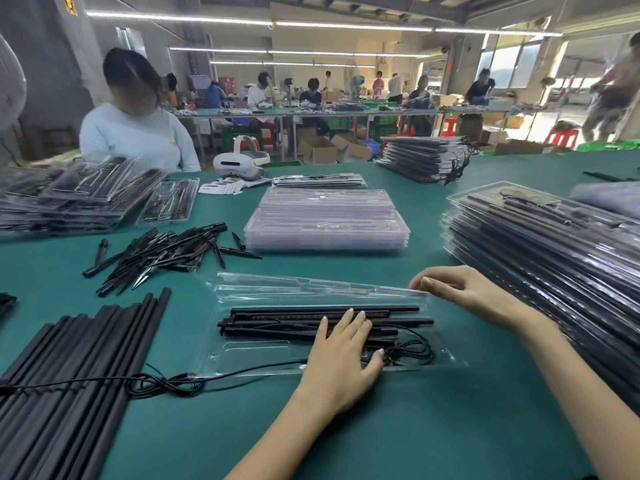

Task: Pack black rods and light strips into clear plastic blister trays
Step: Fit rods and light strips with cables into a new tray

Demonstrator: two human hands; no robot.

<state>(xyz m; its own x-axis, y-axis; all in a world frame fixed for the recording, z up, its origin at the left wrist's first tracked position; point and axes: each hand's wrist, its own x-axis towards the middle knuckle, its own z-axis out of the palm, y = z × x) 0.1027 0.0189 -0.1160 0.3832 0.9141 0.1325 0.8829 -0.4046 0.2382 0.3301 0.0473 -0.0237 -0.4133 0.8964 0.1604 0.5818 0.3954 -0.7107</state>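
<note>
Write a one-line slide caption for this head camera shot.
Left hand presses black rods into a blister tray while right hand pinches its clear lid.

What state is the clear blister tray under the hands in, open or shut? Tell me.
Open. The blister tray's lid stands raised behind the black rods; the right hand pinches its edge, and the left hand presses flat on the rods.

We can't read any text here. Only candidate — a yellow sign (70, 4) on the grey pillar (52, 57) at 11 o'clock, with dark characters too blurred and cropped to make out. White paper slips (221, 187) on the green table (346, 265) at 12 o'clock carry dark print — too small to read. No brands or numbers legible elsewhere.
</note>
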